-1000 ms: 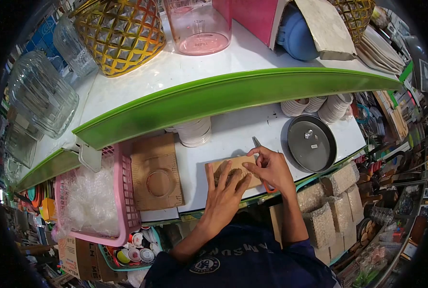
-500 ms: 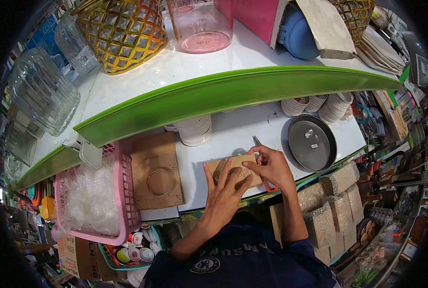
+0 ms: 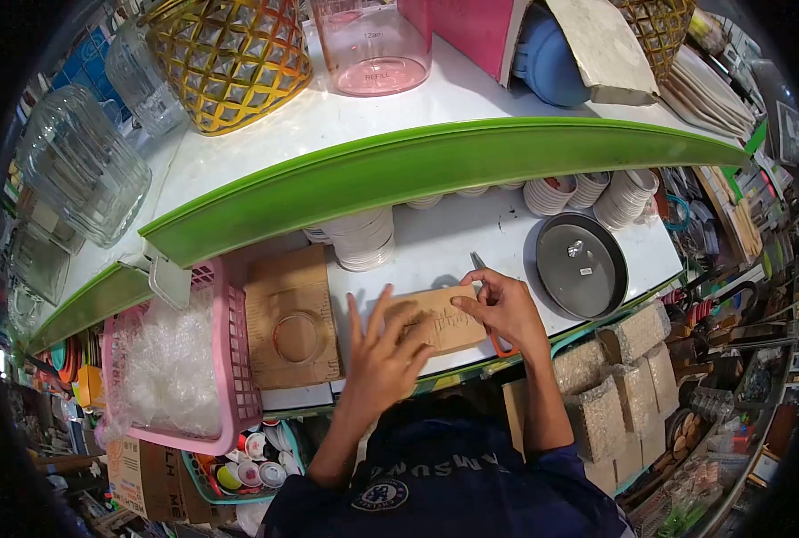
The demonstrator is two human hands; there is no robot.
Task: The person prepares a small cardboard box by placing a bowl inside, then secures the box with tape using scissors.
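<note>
A small piece of brown cardboard [image 3: 453, 327] with handwriting-like marks lies on the white shelf in front of me. My right hand [image 3: 503, 309] pinches its right end between thumb and fingers. My left hand [image 3: 382, 359] is open, fingers spread, at the cardboard's left end; whether it touches cannot be told. Scissors lie by my right hand, their orange handle [image 3: 503, 345] showing below it and the grey tip [image 3: 477, 261] above; the middle is hidden. Left of my left hand, a clear ring like a tape roll [image 3: 298, 339] rests on a larger cardboard sheet [image 3: 287, 269].
A round dark pan [image 3: 581, 266] lies to the right, with stacked white bowls [image 3: 628, 199] behind it. More white stacked dishes [image 3: 364, 240] stand at the back. A green-edged upper shelf [image 3: 435, 157] overhangs. A pink basket [image 3: 231, 359] of bubble wrap is at left.
My left hand has lifted and slid left off the middle of the cardboard, uncovering its marks. My right hand keeps its pinch at the right end.
</note>
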